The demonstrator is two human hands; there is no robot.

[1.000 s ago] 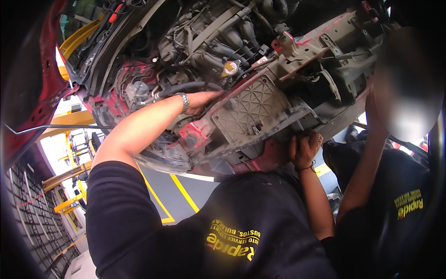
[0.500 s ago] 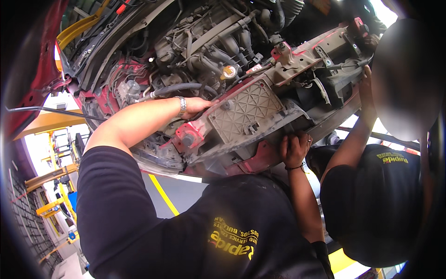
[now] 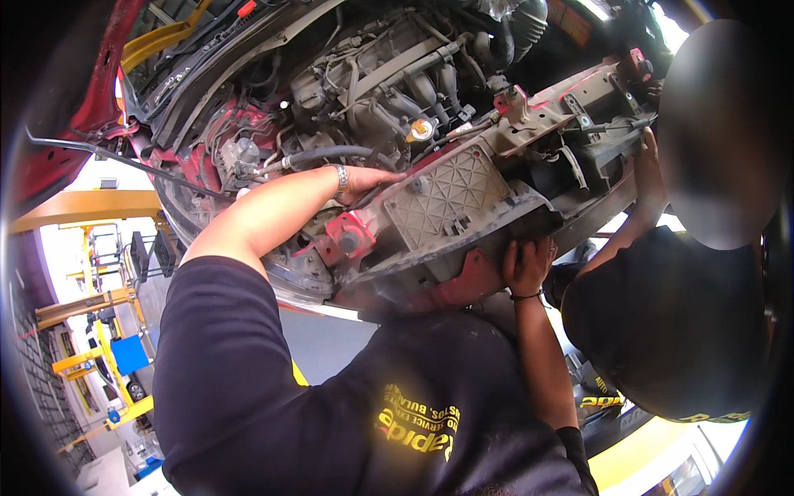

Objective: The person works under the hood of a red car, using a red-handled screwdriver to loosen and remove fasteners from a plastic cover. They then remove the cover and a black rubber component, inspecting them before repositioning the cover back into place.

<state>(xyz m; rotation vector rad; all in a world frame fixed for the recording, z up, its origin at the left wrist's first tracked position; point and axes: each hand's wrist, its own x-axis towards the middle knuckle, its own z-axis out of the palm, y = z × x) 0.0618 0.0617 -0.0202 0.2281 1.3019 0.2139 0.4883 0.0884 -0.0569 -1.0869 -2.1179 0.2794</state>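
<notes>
A dusty front crossmember (image 3: 488,161) runs across the open engine bay, with a ribbed plate (image 3: 451,198) fixed to its left part. My left hand (image 3: 368,182), below a metal watch, reaches behind the crossmember's upper edge beside a hose. Its fingers look stretched out, with the tips partly hidden. On the near side, my right hand (image 3: 530,264) has its fingers bent up against the dark underside of the front panel (image 3: 430,277); what lies under the fingertips is hidden. A red bracket (image 3: 351,236) sits below my left wrist.
The engine (image 3: 389,78) with its yellow cap (image 3: 421,130) lies beyond the crossmember. At the right a co-worker in a dark shirt (image 3: 670,314) leans in, one hand (image 3: 650,157) at the crossmember's far right end. A thin rod (image 3: 124,157) and yellow lift arm (image 3: 87,207) stand left.
The view has shifted a little, carrying the car slightly sideways in it. The co-worker's shoulder has shifted. Both my hands stay at the same places on the car.
</notes>
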